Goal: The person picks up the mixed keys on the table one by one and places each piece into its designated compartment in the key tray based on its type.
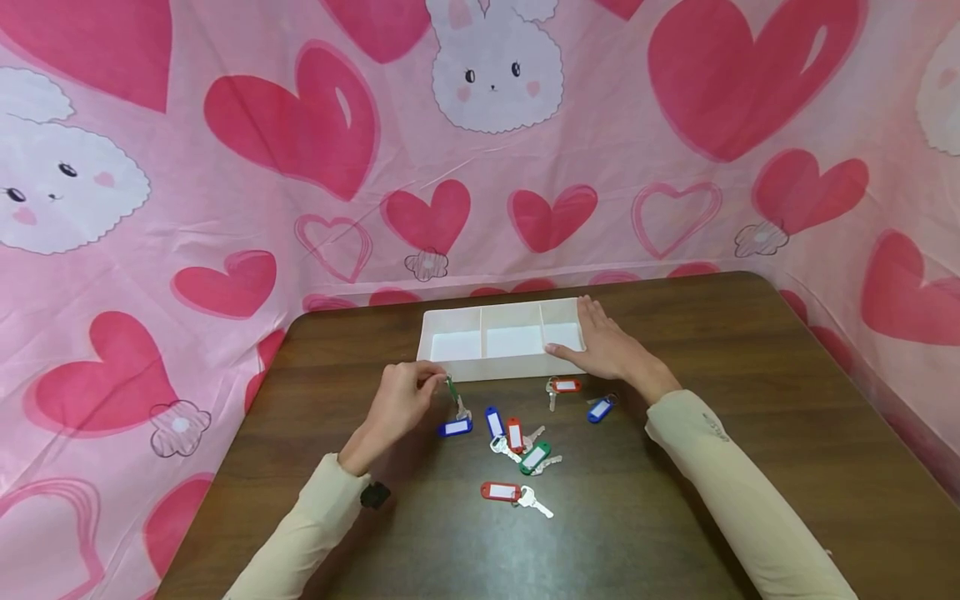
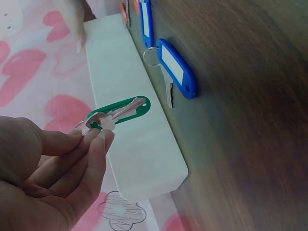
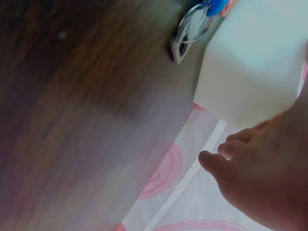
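In the head view my left hand is in front of the tray's left end. Thumb and fingertips pinch the ring end of a key with a green tag, which hangs before the white three-compartment tray. My right hand rests against the tray's right end, its fingers fairly straight and its thumb over the front rim. Just below the held key lies a key with a blue tag. Near the right hand are a key with a red tag and another blue tag.
Further keys lie mid-table, with a blue tag, a red tag, a green tag and, closer to me, a red tag. Behind the brown table hangs a pink cloth with hearts and bunnies.
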Motion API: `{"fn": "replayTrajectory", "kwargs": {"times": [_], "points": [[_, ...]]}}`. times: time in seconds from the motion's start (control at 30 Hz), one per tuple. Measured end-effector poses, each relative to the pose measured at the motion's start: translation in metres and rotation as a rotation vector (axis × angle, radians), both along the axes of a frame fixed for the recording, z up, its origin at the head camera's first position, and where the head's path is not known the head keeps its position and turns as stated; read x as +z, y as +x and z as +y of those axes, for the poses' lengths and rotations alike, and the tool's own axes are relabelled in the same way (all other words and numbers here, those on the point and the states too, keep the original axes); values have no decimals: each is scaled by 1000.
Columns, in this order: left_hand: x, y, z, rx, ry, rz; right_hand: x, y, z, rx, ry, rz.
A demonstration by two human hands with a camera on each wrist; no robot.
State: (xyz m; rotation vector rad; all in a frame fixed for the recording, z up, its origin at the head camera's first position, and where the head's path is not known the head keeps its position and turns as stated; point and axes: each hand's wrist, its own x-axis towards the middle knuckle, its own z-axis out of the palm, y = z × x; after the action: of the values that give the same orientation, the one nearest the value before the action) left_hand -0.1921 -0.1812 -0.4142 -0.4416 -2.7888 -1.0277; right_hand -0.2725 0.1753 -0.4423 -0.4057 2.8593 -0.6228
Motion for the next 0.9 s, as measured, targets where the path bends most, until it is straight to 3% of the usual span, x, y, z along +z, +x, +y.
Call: {"fn": "replayTrajectory", "kwargs": {"times": [0.47,0.9], "points": [[4,2,-6,43,60,-7,0,1,0,0,5,3],[15,4,-8,73,116,-77,-1,0,0,10,13,22]]}}
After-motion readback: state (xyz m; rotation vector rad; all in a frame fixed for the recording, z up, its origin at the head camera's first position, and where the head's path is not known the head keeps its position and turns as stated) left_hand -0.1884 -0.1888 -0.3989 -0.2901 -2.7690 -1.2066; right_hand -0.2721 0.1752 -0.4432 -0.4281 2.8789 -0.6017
